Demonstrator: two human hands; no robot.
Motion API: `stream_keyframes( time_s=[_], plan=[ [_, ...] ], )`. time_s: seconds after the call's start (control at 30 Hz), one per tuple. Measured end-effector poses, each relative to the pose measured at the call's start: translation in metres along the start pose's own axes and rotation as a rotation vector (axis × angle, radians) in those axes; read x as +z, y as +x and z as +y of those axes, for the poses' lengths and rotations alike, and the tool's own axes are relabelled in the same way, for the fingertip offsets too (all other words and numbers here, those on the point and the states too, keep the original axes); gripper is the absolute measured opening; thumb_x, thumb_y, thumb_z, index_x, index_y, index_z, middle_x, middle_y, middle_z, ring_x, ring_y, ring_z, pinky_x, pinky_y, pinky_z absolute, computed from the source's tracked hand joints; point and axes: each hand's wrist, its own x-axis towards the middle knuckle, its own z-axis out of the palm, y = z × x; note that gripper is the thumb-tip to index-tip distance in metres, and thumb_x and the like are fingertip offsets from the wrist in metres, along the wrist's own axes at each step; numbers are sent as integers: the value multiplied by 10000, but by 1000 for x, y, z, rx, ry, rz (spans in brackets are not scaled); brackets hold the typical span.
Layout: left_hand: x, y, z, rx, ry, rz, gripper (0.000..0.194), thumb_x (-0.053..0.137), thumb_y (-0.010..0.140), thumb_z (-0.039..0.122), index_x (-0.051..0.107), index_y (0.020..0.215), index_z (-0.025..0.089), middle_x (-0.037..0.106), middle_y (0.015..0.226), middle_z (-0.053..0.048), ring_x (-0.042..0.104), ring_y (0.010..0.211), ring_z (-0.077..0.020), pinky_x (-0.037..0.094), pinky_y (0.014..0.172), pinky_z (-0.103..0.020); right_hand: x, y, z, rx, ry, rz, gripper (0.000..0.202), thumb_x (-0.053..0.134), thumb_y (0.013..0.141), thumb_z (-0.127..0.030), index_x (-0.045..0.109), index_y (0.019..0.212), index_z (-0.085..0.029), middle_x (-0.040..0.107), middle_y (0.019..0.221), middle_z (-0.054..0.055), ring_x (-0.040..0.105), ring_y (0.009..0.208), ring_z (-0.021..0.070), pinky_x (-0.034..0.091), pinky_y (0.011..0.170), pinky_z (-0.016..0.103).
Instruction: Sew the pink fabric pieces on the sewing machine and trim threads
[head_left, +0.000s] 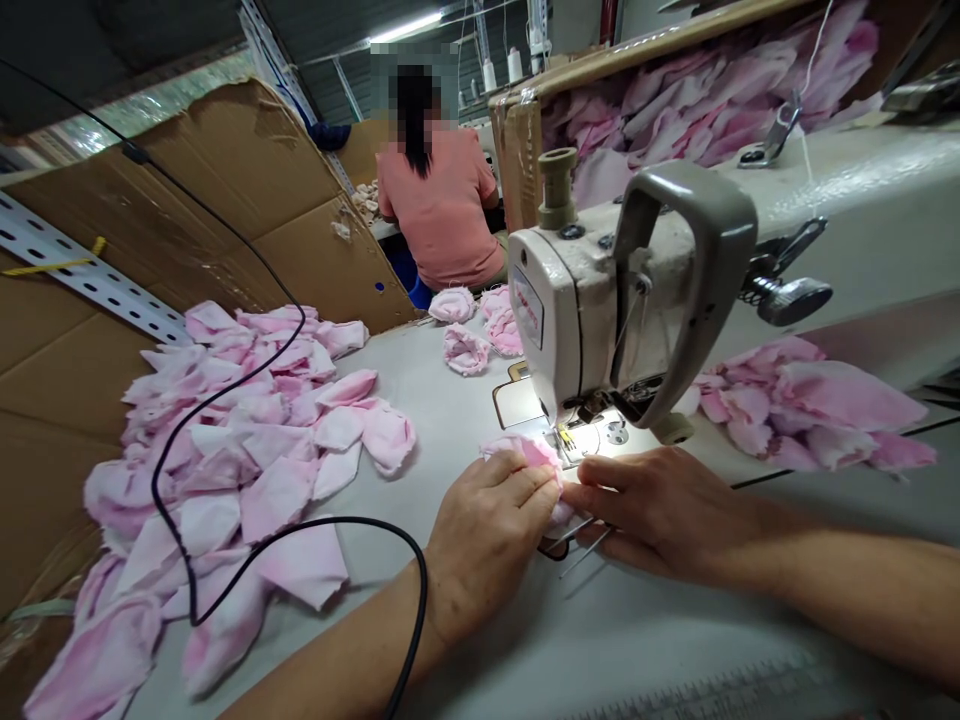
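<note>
A small pink cloth piece (pixel 536 452) lies at the needle area of a white sewing machine (pixel 555 300), its edge near the lit needle plate (pixel 581 440). My left hand (pixel 495 530) holds the cloth with bent fingers pressed on it. Just right of it, my right hand (pixel 660 510) touches the cloth's right edge with its index finger. Thin metal blades or rods (pixel 585 545) stick out under the right hand's curled fingers; what they belong to is mostly hidden.
Pink cloth pieces (pixel 255 460) are heaped at the left, crossed by a black cable (pixel 176 420). Gathered pink rounds (pixel 465 350) lie behind the needle, more cloth (pixel 817 400) at right. A person (pixel 442 205) sits beyond, between cardboard boxes (pixel 300 200).
</note>
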Motion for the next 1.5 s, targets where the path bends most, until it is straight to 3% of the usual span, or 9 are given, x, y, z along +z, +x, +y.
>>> stream_keyframes(
  time_s=[0.17, 0.3, 0.67, 1.03, 1.3, 1.5],
  plan=[
    [0, 0, -1, 0, -13, 19, 175, 496, 984, 187, 640, 1074, 146, 702, 1010, -34, 602, 981, -191, 548, 892, -357, -4, 0, 0, -54, 19, 41, 208, 455, 940, -275, 641, 969, -187, 595, 793, 1, 515, 616, 146, 241, 525, 322],
    [1, -1, -1, -10, -22, 8, 164, 518, 975, 194, 645, 1071, 152, 701, 1014, -36, 606, 974, -189, 556, 872, -355, -5, 1, 0, -67, 32, 3, 209, 460, 936, -268, 652, 950, -185, 595, 784, -1, 514, 627, 146, 263, 537, 325],
    [-2, 4, 1, 6, 41, 58, 145, 509, 969, 169, 647, 1005, 147, 699, 1025, -49, 610, 966, -210, 554, 843, -362, -3, 2, -2, -46, 14, -20, 202, 463, 935, -272, 642, 943, -180, 596, 780, -2, 500, 618, 141, 245, 539, 337],
    [9, 2, 0, -11, 74, 18, 158, 488, 966, 158, 644, 963, 134, 695, 978, -58, 603, 925, -210, 541, 833, -367, -2, 1, -4, 6, 13, -72, 220, 458, 951, -313, 644, 963, -196, 602, 783, 8, 505, 635, 148, 220, 535, 339],
    [4, 1, 6, -57, 99, -72, 170, 514, 938, 137, 619, 1071, 150, 691, 1059, -57, 598, 993, -227, 468, 828, -369, -5, 2, -4, -11, 10, -64, 219, 469, 936, -300, 655, 976, -191, 613, 794, 3, 531, 627, 144, 230, 533, 330],
    [0, -1, 11, -96, 79, -54, 159, 500, 963, 159, 610, 1076, 183, 709, 1096, -38, 601, 1037, -213, 322, 842, -412, -12, 0, -2, 12, 82, -52, 215, 524, 914, -313, 678, 1026, -213, 643, 790, 1, 587, 650, 157, 302, 532, 310]
  ],
)
